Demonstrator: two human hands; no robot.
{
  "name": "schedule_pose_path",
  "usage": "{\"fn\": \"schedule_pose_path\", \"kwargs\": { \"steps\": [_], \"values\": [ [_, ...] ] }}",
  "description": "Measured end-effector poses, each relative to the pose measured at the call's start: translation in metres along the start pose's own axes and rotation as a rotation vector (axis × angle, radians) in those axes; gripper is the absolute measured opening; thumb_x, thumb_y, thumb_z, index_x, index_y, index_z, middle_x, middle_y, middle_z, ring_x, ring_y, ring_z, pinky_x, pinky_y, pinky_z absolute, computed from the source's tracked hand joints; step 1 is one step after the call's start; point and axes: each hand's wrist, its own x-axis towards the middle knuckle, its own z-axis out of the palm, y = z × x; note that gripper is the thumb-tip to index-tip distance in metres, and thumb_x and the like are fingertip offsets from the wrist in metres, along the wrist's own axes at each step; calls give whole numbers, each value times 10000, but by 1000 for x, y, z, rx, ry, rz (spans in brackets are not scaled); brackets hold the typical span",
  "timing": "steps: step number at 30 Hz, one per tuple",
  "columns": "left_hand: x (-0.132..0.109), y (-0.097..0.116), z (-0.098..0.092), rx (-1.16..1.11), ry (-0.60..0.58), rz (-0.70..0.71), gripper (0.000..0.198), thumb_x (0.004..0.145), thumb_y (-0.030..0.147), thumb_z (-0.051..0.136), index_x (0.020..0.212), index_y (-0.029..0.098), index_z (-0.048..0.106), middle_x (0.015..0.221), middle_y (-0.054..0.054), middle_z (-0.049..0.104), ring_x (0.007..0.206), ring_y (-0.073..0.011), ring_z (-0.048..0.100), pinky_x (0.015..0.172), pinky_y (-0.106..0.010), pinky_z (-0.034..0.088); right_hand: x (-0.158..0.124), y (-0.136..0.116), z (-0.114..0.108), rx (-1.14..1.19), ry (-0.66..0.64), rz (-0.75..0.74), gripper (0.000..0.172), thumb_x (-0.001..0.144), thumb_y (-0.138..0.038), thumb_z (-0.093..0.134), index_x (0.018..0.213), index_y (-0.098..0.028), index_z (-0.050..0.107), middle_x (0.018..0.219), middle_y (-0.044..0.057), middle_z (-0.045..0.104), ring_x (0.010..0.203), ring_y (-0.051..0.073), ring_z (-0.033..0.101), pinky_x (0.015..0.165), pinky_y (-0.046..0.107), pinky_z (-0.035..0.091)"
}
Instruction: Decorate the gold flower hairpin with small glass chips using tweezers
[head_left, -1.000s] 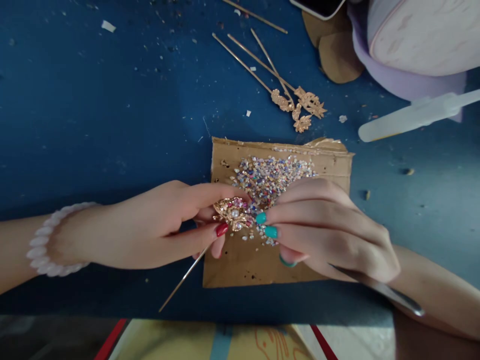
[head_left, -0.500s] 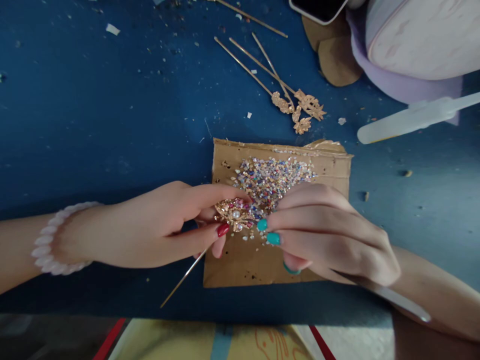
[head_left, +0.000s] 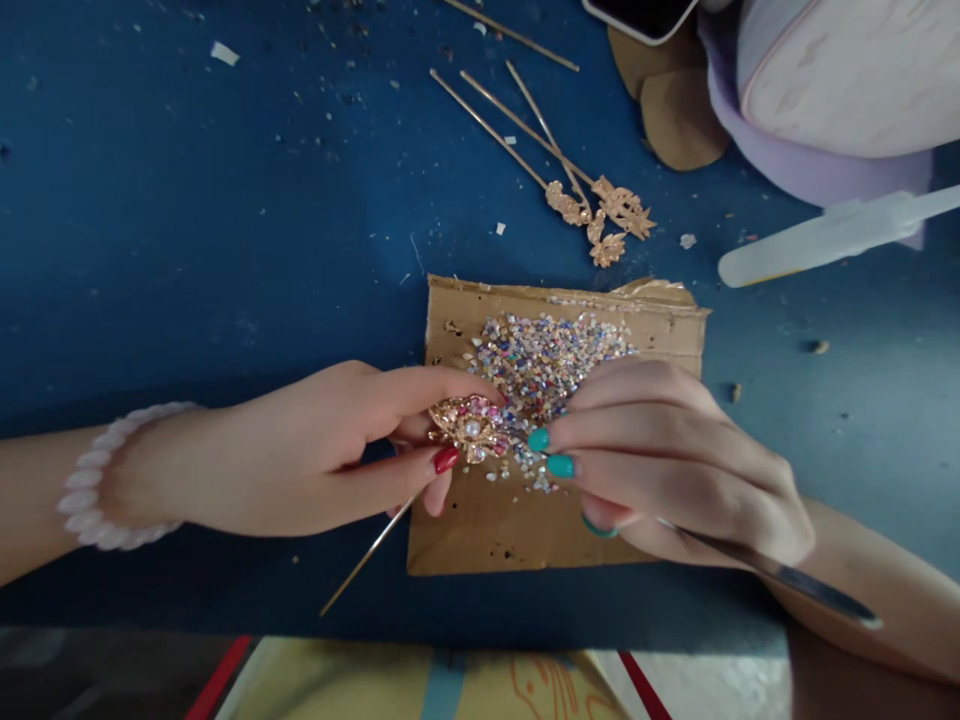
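Between the thumb and fingers of my left hand [head_left: 352,450] is a gold hairpin [head_left: 466,428], its ornate head set with pink stones and a white pearl. The pin's thin shaft slants down toward the lower left. My right hand [head_left: 675,460], with turquoise nails, is closed on metal tweezers [head_left: 795,580]; their rear end sticks out past the palm, and the tips lie near the hairpin's right side. Under both hands is a piece of cardboard [head_left: 525,540] bearing a heap of small multicoloured rhinestones [head_left: 540,350].
Several more gold hairpins [head_left: 555,150] lie beyond the cardboard on the blue table [head_left: 225,220]. At the right is a whitish plastic tool [head_left: 817,240]. A phone [head_left: 645,15], brown cardboard pieces [head_left: 682,120] and a large pale round object [head_left: 855,75] occupy the far right corner.
My right hand has shifted slightly right, away from the hairpin head, and the tweezers' rear end has moved with it. My left hand and the hairpin have barely moved.
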Motion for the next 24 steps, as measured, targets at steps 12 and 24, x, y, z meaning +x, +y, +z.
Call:
{"fn": "schedule_pose_path", "kwargs": {
  "steps": [12,24],
  "values": [
    [-1,-1,1,-2,8,16,425,1008,184,499,1431,223,483,785,85,771,645,-64,703,645,-108,519,-1,-7,-1,8,-1,55,158,1009,-169,584,898,-108,677,910,91,757,913,168,704,835,345,630],
    [0,-2,-1,8,-4,34,459,1001,163,502,1453,245,483,791,98,772,592,-49,678,639,-93,510,0,-7,-6,39,-82,34,105,995,-151,605,944,-91,676,948,103,759,966,176,686,862,359,625]
  ]
}}
